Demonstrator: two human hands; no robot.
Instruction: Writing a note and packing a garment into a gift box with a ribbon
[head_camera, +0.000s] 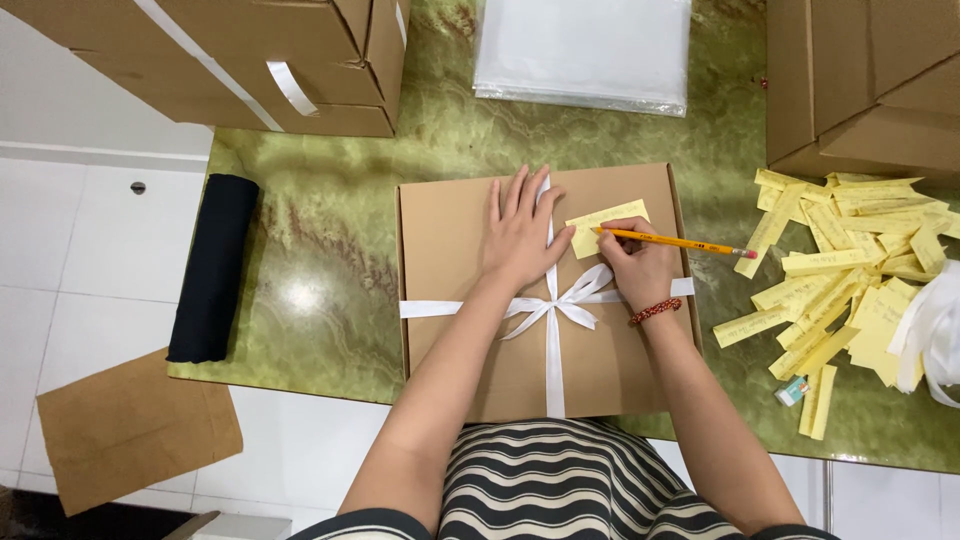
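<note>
A flat brown cardboard box (450, 240) lies on the green marbled table (330, 250), tied with a white ribbon (553, 340) knotted in a bow at its middle. My left hand (520, 235) rests flat on the lid, fingers spread, next to a yellow paper slip (620, 218). My right hand (640, 265) holds a yellow pencil (690, 243) with its tip on that slip. A red beaded bracelet (655, 312) is on my right wrist.
A heap of yellow paper slips (850, 280) lies at the right, with a small eraser (790, 392) near it. A rolled black cloth (213, 265) sits at the table's left edge. Large cardboard boxes (250, 60) stand at both back corners. Clear plastic sheets (585, 50) lie at the back.
</note>
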